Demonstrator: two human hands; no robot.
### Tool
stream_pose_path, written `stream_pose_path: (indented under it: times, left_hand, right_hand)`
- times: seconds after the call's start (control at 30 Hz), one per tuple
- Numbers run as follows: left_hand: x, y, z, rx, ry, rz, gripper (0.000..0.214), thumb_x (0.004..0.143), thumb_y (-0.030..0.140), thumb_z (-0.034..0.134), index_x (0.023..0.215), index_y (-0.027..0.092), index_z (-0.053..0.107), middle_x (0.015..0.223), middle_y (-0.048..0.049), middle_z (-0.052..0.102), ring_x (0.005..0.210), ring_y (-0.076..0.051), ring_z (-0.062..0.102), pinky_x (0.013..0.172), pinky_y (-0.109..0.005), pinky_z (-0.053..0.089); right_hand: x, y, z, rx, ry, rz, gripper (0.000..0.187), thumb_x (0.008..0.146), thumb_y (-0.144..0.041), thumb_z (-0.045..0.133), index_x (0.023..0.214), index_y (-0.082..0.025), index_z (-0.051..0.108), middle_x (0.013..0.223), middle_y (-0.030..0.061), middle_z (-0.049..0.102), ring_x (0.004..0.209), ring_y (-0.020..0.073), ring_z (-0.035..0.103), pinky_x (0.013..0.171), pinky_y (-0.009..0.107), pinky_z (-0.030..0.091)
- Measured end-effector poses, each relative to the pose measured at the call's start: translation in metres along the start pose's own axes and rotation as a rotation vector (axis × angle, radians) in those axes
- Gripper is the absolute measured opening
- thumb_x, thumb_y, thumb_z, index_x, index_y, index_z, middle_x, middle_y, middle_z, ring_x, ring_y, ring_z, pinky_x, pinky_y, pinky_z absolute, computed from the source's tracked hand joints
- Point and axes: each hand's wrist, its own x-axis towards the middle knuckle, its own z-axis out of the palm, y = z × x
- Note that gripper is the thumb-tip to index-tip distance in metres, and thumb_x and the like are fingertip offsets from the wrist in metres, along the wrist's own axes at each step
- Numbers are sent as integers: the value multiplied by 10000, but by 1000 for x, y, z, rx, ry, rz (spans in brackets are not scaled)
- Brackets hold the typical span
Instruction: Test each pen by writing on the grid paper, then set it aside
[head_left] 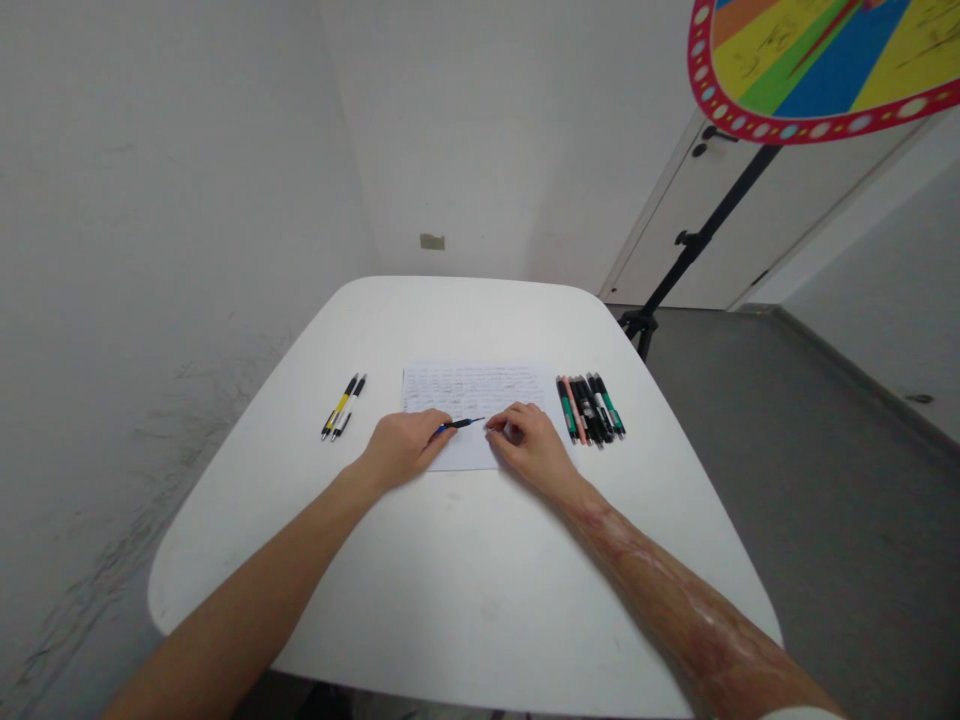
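My left hand (409,443) is closed around the barrel of a blue and black pen (459,424), whose thin end points right. My right hand (531,440) is pinched just right of that thin end, a small gap away. Something small and pale may be between its fingertips, too small to name. Under both hands lies a sheet of paper (476,385) with lines of handwriting on its upper part. Part of the paper's lower half is covered by the hands.
On the white table (465,560), several pens (589,410) in black, green and pink lie side by side at the right. A yellow pen (340,407) and a white pen (349,407) lie at the left. A colourful wheel (817,60) on a black stand (697,245) stands beyond the table's right side.
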Motion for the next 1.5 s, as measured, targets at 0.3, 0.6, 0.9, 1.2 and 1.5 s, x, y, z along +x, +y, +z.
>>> stream_pose_path:
  times: [0.3, 0.6, 0.9, 1.2, 1.5]
  left_hand:
    - [0, 0, 0, -13, -20, 7, 335, 1174, 433, 482, 1132, 200, 719, 960, -50, 816, 805, -196, 759, 683, -295, 502]
    - [1, 4, -2, -21, -20, 91, 333, 1183, 420, 464, 1126, 199, 707, 941, -39, 797, 791, -182, 753, 690, -293, 507]
    - [1, 6, -4, 3, -32, 103, 349, 1184, 424, 451, 1119, 201, 712, 945, -38, 798, 810, -186, 758, 695, -299, 516]
    - [-1, -4, -19, -20, -24, 61, 308, 1131, 379, 522, 988, 199, 727, 928, -61, 774, 829, -187, 722, 698, -286, 483]
    - [0, -8, -14, -43, -85, -282, 342, 1027, 396, 606, 737, 216, 609, 683, 1, 676, 608, -162, 583, 591, -290, 282]
  right_hand:
    - [-2, -4, -2, 56, 56, -19, 114, 979, -216, 718, 1083, -255, 745, 978, 54, 738, 933, 255, 642, 862, 436, 492]
    - [-2, -12, -7, 201, 65, -82, 28, 1048, -270, 701, 1032, -268, 725, 963, 39, 735, 924, 237, 642, 868, 412, 501]
    - [-3, -12, -8, 294, 31, 25, 101, 1016, -345, 746, 958, -264, 763, 925, 38, 757, 894, 236, 671, 860, 415, 526]
    - [2, 13, 0, 530, 311, 209, 218, 992, -458, 726, 922, -256, 679, 875, 22, 681, 830, 215, 627, 797, 385, 531]
    - [2, 14, 2, 590, 280, 214, 228, 991, -472, 710, 919, -262, 656, 856, 15, 662, 807, 207, 616, 767, 373, 530]
